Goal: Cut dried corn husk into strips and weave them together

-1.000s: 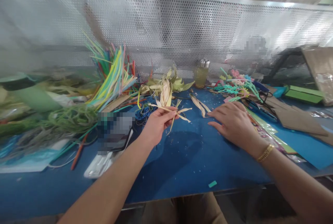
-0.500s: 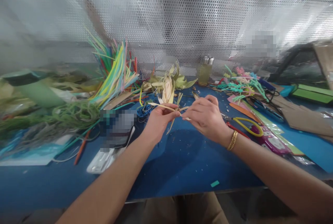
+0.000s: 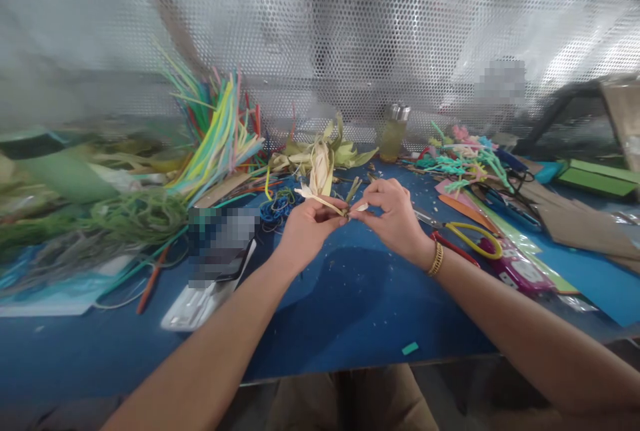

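Note:
My left hand (image 3: 313,227) pinches a pale strip of corn husk (image 3: 320,200) between thumb and fingers, above the blue table (image 3: 345,311). One end of the strip points up and left, over the back of the hand. My right hand (image 3: 387,214) meets it fingertip to fingertip, its thumb and forefinger closed at the strip's other end, where a small pale bit shows. Just beyond the hands lies a pile of dried corn husks (image 3: 323,164), cream and green. What sits between the fingertips is partly hidden.
Yellow-handled scissors (image 3: 475,239) and a purple case (image 3: 523,267) lie to the right. At left are a phone (image 3: 233,251), green cords (image 3: 135,217) and a bundle of coloured strips (image 3: 220,131). A bottle (image 3: 393,134) stands behind, before a perforated metal panel (image 3: 345,51).
The strip in my left hand has turned and now slants more steeply. My right hand's fingers have shifted and opened out slightly at the knuckles, with the fingertips still together.

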Demonstrator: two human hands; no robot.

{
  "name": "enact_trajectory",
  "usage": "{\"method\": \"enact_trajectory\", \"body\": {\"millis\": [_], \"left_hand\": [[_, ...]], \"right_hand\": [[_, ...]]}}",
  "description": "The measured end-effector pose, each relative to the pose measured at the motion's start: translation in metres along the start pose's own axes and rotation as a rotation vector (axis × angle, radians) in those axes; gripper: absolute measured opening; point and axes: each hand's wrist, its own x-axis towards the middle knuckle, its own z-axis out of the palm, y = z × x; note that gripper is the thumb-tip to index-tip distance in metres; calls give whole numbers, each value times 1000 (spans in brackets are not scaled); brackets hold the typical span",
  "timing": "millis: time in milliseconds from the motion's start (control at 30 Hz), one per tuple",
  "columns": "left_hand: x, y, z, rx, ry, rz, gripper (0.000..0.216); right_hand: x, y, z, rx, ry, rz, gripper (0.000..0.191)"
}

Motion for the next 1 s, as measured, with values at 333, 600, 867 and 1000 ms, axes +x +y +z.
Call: {"method": "enact_trajectory", "body": {"millis": [333,600,867,1000], "left_hand": [[-2,1,4,-38,19,-41,24],[-3,2,8,-145,83,-69,26],[-3,1,6,-191,14,-121,38],[-3,0,6,-121,9,-73,44]], "right_hand": [[-4,-4,4,37,-7,52,12],[-5,-1,7,125,61,58,18],[-7,-1,10,353,-13,161,15],[-8,-2,14,496,-8,303,20]]}}
